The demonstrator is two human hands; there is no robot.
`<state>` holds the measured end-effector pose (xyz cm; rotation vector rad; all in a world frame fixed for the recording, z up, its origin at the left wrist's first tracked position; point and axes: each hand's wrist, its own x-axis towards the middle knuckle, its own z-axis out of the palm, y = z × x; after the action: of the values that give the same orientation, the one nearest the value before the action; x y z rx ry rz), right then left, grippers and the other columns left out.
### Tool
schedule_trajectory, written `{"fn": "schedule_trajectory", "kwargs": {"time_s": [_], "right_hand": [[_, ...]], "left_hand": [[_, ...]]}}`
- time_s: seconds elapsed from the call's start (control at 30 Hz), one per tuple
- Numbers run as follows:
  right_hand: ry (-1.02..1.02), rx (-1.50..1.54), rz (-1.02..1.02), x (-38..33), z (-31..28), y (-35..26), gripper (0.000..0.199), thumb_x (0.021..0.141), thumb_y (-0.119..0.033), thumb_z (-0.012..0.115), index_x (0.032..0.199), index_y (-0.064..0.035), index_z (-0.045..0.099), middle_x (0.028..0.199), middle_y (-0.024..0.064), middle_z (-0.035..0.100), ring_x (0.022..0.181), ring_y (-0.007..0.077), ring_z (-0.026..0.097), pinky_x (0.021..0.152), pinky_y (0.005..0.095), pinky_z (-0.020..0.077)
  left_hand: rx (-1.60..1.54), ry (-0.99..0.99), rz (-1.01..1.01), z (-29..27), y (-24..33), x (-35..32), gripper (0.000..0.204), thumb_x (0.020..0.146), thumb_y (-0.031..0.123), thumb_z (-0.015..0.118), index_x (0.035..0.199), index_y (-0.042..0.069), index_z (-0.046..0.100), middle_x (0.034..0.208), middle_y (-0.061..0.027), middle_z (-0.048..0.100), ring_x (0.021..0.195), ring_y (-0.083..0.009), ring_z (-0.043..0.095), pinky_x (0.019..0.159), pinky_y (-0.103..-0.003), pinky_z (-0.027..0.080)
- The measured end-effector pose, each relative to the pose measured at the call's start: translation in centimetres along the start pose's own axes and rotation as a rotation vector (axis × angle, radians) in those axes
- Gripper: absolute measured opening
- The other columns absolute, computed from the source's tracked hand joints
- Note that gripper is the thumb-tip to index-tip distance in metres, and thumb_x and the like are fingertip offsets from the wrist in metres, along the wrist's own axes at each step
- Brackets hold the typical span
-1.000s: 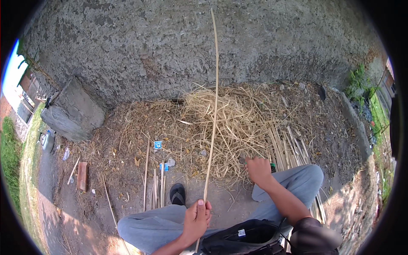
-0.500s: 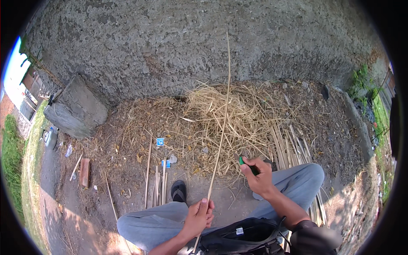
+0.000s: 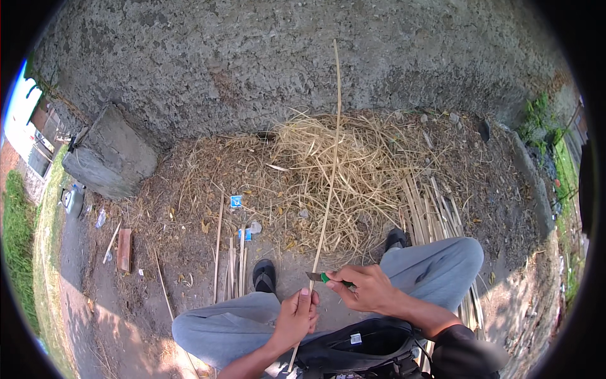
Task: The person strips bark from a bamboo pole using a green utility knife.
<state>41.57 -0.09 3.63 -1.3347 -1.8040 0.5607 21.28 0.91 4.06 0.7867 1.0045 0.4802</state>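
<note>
A long, thin bamboo strip (image 3: 332,170) slants up from my lap, its far end standing out against the wall. My left hand (image 3: 295,319) is closed round the lower part of this strip, thumb on top. My right hand (image 3: 369,289) grips a knife (image 3: 315,276) with a green and dark handle. Its short blade points left and lies at the strip, just above my left thumb; whether it cuts in cannot be made out. Beyond both hands spreads a heap of pale shavings (image 3: 334,183).
Split bamboo strips (image 3: 420,211) lie beside my right knee, and thinner ones (image 3: 238,268) by my left foot. A black bag (image 3: 379,344) rests on my lap. A brick (image 3: 125,250), blue packets (image 3: 236,201) and a concrete block (image 3: 117,155) are at left. A rough wall (image 3: 284,63) rises ahead.
My right hand has come left and down, bringing the knife blade from beside the heap to the strip. My left hand keeps its hold; the strip tilts slightly less to the right.
</note>
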Motion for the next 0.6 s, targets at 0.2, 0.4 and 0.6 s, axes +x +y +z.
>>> {"fn": "schedule_trajectory", "kwargs": {"time_s": [0.2,0.4,0.6], "right_hand": [[0.054,-0.164,-0.051,-0.2,0.6,0.4,0.015,0.081,-0.021,0.077,0.09,-0.0112,0.071,0.07,0.0033,0.066,0.044,0.0229,0.058,0.039,0.0347,0.0437],[0.138,-0.182,-0.076,-0.3,1.2,0.3,0.017,0.079,-0.021,0.079,0.092,-0.0136,0.072,0.062,0.0006,0.059,0.042,0.0212,0.054,0.037,0.0348,0.0399],[0.176,-0.221,-0.143,0.0,2.0,1.2,0.019,0.075,-0.017,0.082,0.091,-0.0123,0.072,0.061,0.0013,0.058,0.043,0.0206,0.054,0.038,0.0341,0.0383]], "left_hand": [[0.393,0.144,0.24,-0.4,-2.3,0.7,0.041,0.108,0.037,0.034,0.09,0.003,0.048,0.059,0.0042,0.032,0.045,-0.005,0.031,0.039,-0.025,0.029],[0.455,0.171,0.267,-0.6,-2.5,0.7,0.042,0.107,0.039,0.035,0.09,0.003,0.049,0.059,0.0043,0.033,0.046,-0.0047,0.035,0.039,-0.025,0.031],[0.417,0.187,0.242,-0.7,-2.0,0.5,0.041,0.107,0.039,0.035,0.089,0.004,0.049,0.06,0.0038,0.035,0.047,-0.005,0.037,0.039,-0.025,0.032]]}}
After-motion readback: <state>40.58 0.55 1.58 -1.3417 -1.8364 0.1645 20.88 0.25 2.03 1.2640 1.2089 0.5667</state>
